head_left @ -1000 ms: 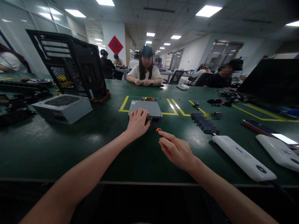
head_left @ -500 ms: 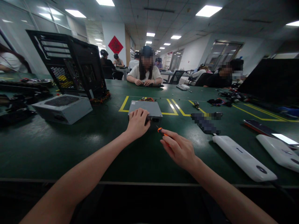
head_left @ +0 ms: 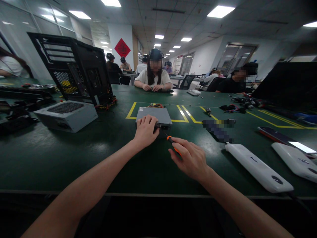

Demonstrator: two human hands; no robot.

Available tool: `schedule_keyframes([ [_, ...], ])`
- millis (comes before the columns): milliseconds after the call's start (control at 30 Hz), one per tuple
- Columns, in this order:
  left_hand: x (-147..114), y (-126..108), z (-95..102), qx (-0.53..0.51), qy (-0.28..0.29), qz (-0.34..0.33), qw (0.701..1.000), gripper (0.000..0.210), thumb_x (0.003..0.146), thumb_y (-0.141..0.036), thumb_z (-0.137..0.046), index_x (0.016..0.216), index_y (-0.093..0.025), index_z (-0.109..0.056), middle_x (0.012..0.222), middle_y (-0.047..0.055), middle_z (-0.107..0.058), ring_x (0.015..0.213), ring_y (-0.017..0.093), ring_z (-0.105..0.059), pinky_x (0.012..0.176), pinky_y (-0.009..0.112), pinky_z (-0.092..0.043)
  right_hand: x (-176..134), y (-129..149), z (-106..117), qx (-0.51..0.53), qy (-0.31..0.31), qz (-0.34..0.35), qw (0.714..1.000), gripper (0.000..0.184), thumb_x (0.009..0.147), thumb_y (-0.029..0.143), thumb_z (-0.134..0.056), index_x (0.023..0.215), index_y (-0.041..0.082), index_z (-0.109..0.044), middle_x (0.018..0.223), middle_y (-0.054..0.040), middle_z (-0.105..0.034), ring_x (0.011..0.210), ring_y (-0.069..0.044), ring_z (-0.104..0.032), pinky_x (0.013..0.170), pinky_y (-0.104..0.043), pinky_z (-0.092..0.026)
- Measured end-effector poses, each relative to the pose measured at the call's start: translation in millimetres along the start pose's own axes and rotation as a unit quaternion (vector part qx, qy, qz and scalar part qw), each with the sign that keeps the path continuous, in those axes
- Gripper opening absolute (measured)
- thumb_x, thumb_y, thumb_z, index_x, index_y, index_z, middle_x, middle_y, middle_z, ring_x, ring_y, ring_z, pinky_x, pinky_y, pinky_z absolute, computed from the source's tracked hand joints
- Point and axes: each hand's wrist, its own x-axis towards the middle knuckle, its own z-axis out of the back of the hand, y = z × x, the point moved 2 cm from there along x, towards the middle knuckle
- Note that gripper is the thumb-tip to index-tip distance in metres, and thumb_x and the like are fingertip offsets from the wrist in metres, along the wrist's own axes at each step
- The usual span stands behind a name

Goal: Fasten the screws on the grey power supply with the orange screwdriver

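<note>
A grey metal computer power supply (head_left: 160, 114) sits on the green table in front of me, with bundled cables (head_left: 156, 105) at its far side. My left hand (head_left: 146, 129) grips its near edge, fingers over the top and thumb down by the front face. In my right hand (head_left: 191, 155) is a screwdriver (head_left: 173, 143) with an orange and black handle, held between thumb and fingers. Its thin shaft points up and left at the lower front of the power supply. Whether the tip touches a screw is too small to tell.
To the left stand a second power supply (head_left: 68, 115) and an open black computer case (head_left: 81, 69). White power banks (head_left: 257, 167) and a blurred dark phone-like slab (head_left: 218, 131) lie on the right. Across the table sits a person (head_left: 153, 74). Cables (head_left: 245, 100) lie farther right.
My right hand's fingers have shifted back along the screwdriver, so more of its handle shows. The screwdriver has tilted slightly. My left hand and the power supply stay in place.
</note>
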Motion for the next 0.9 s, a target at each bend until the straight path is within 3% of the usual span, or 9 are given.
schedule_keyframes([
  [133,-0.3,0.2,0.2,-0.002,0.0,-0.002,1.0,0.03,0.078,-0.027,-0.051,0.107,-0.019,-0.049,0.105,0.007,-0.049,0.1,0.024,-0.043,0.088,0.038,-0.03,-2.7,0.4,-3.8,0.021,0.008,0.001,1.0,0.028,0.08,0.012,-0.054,0.105,0.016,-0.043,0.105,-0.013,-0.062,0.083,-0.016,-0.063,0.065,-0.025,-0.05],
  [433,-0.7,1.4,-1.3,0.003,-0.004,-0.006,1.0,0.029,0.078,-0.027,-0.051,0.106,-0.019,-0.049,0.105,0.008,-0.05,0.099,0.024,-0.044,0.086,0.039,-0.031,-3.0,-8.9,4.3,0.052,-0.066,-0.01,0.996,0.025,0.078,0.013,-0.058,0.1,0.018,-0.047,0.101,-0.0087,-0.065,0.085,-0.014,-0.063,0.067,-0.023,-0.052],
  [667,-9.4,10.9,16.9,-0.017,-0.032,-0.083,0.996,0.029,0.084,-0.022,-0.045,0.113,-0.02,-0.05,0.117,0.009,-0.048,0.108,0.023,-0.041,0.091,0.039,-0.03,-3.0,-14.9,12.4,0.061,-0.129,-0.034,0.989,0.024,0.071,0.009,-0.06,0.091,0.018,-0.051,0.089,-0.0051,-0.067,0.074,-0.012,-0.063,0.062,-0.022,-0.05],
  [800,-11.1,12.0,24.4,-0.007,0.033,-0.174,0.984,0.02,0.086,-0.021,-0.042,0.095,-0.018,-0.06,0.097,0.007,-0.054,0.095,0.02,-0.043,0.084,0.035,-0.036,-1.8,-17.1,12.2,0.074,-0.123,-0.046,0.989,0.02,0.071,0.009,-0.059,0.088,0.018,-0.052,0.086,-0.0038,-0.067,0.071,-0.012,-0.063,0.06,-0.023,-0.049],
  [900,-12.7,7.6,21.7,0.028,0.068,-0.209,0.975,0.022,0.087,-0.017,-0.039,0.094,-0.017,-0.061,0.098,0.008,-0.053,0.093,0.02,-0.042,0.081,0.034,-0.037,-1.5,-17.7,11.2,0.082,-0.112,-0.05,0.989,0.02,0.071,0.008,-0.059,0.087,0.018,-0.051,0.085,-0.0042,-0.066,0.072,-0.013,-0.063,0.06,-0.023,-0.048],
])
